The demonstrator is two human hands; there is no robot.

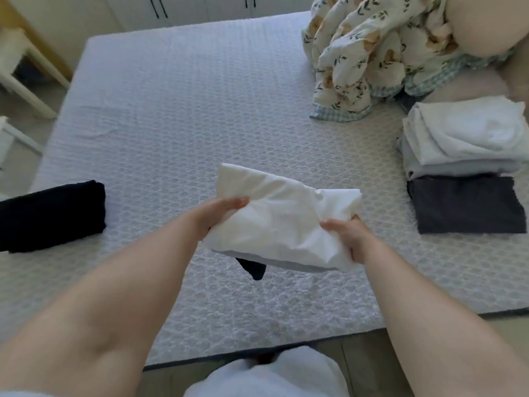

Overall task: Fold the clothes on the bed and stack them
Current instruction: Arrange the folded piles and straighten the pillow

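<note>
- The bed (177, 116) had a white quilted cover and filled most of the view.
- Beyond the bed's far edge stood pale cupboard doors (177, 7) with dark handles.
- Left of the bed was a cream wooden frame (20, 78).
- At the near edge, light floor (360, 365) showed.
- Soft daylight lay on the bed.

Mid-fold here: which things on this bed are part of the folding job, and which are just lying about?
Job:
- white garment, gripped by left hand and right hand
- dark piece hanging beneath it
- folded stack at right
- dark grey folded garment in front of it
- black folded garment at left

Lying about:
- floral quilt
- pillow
- wardrobe doors
</note>
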